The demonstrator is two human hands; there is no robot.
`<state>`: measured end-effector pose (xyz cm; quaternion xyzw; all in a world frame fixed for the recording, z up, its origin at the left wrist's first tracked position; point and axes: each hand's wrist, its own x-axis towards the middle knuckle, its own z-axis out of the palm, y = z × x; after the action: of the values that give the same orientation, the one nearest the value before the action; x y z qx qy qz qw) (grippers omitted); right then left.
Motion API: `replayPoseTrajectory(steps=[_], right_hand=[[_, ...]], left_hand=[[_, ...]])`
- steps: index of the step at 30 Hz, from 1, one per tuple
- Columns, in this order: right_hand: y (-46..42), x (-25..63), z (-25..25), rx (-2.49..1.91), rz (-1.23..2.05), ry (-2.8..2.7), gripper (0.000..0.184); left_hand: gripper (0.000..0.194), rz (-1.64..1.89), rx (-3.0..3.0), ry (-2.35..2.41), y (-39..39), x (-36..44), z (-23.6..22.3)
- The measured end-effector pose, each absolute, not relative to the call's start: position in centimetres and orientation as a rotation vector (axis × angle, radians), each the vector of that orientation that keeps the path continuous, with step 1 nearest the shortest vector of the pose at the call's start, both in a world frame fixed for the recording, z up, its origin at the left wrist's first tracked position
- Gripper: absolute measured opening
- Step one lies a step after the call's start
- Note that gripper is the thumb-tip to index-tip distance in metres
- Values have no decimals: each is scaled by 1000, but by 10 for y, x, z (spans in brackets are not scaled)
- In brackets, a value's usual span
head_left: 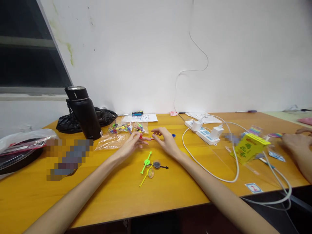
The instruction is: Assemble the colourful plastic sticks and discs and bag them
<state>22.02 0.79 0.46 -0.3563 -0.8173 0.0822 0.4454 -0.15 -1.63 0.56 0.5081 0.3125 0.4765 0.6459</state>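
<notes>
My left hand point(133, 143) is closed on a small red piece point(140, 136), pinched between thumb and fingers; much of it is hidden. Facing it, my right hand point(167, 140) has curved fingers set apart from the thumb, close to the left fingertips, with nothing visible in its grip. Nearer me on the table lie a green arrow spinner point(146, 162), a yellow arrow spinner point(149, 173) and a black arrow spinner point(157, 164), each with a round disc. A small blue round piece point(173, 135) rests just beyond my right hand.
Clear bags of colourful pieces point(122, 127) lie behind my left hand, near a black bottle point(84, 113). On the right are a white power strip point(207, 136) with looping cables and a yellow box point(250, 148). Another person's hand point(296, 148) is at the far right.
</notes>
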Motion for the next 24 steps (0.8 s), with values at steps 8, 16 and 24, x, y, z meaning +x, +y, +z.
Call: replayPoseTrajectory(steps=[8, 16, 24], right_hand=[[-11, 207, 12, -665, 296, -2205, 28], [-12, 208, 12, -717, 248, -2106, 22], [-14, 208, 14, -756, 242, -2064, 26]], left_hand=[[39, 969, 1405, 695, -24, 3, -3], [33, 968, 1397, 682, -24, 2, 2], [28, 968, 1432, 729, -28, 3, 11]])
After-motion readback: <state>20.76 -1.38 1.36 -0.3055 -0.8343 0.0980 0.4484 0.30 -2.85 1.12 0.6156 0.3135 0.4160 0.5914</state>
